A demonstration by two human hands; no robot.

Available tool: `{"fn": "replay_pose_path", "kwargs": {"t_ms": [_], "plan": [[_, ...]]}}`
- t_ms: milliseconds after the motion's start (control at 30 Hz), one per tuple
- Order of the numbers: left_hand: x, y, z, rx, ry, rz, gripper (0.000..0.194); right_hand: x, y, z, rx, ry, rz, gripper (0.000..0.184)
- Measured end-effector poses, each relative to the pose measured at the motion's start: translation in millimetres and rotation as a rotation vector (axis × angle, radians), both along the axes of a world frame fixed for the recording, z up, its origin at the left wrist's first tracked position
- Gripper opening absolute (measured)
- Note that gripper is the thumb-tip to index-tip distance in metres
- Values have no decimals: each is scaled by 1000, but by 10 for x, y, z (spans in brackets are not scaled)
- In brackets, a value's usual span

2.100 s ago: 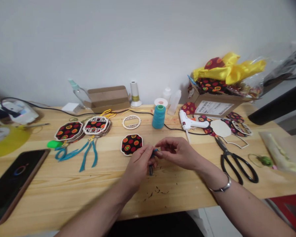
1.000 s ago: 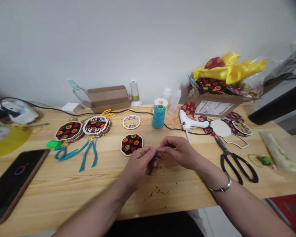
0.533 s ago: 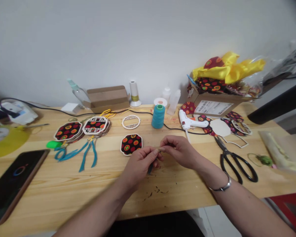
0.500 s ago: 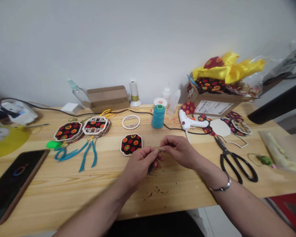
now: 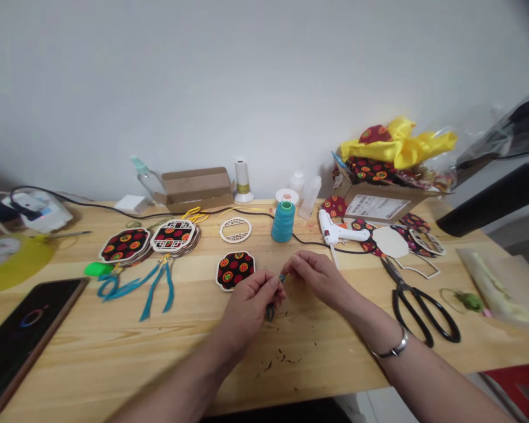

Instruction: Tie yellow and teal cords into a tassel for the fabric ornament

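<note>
My left hand [image 5: 251,302] and my right hand [image 5: 315,275] meet over the middle of the wooden table [image 5: 114,346]. Both pinch a small teal tassel [image 5: 277,288], whose dark end hangs down below my left fingers. Just beyond my left hand lies a fabric-covered piece with red and yellow dots [image 5: 235,269]. A teal thread spool [image 5: 283,221] stands behind it. My right wrist wears a metal bangle [image 5: 391,348].
Black scissors [image 5: 418,302] and a white glue gun [image 5: 341,232] lie to the right. Finished ornaments with teal tassels [image 5: 150,247] sit at the left, a phone [image 5: 22,329] at the near left. A box of fabric [image 5: 388,176] stands at the back right.
The view has tilted a little, so everything sits lower in the picture. My fingers have kept working the tassel, and the two hands have drawn slightly closer together.
</note>
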State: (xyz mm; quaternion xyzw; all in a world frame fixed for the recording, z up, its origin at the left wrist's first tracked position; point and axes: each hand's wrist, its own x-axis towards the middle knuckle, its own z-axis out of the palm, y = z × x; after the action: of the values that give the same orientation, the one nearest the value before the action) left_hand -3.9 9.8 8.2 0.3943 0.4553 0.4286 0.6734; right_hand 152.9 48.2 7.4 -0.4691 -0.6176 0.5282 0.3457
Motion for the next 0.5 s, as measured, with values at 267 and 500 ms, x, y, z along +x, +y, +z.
{"fn": "replay_pose_path", "kwargs": {"t_ms": [267,500], "plan": [[2,6,53,92,-191,120,22,-215,84,79,-538,531,-29,54],[-9,-8,136,109,-360,216,23,-309,214,491,-430,692,123,61]]}}
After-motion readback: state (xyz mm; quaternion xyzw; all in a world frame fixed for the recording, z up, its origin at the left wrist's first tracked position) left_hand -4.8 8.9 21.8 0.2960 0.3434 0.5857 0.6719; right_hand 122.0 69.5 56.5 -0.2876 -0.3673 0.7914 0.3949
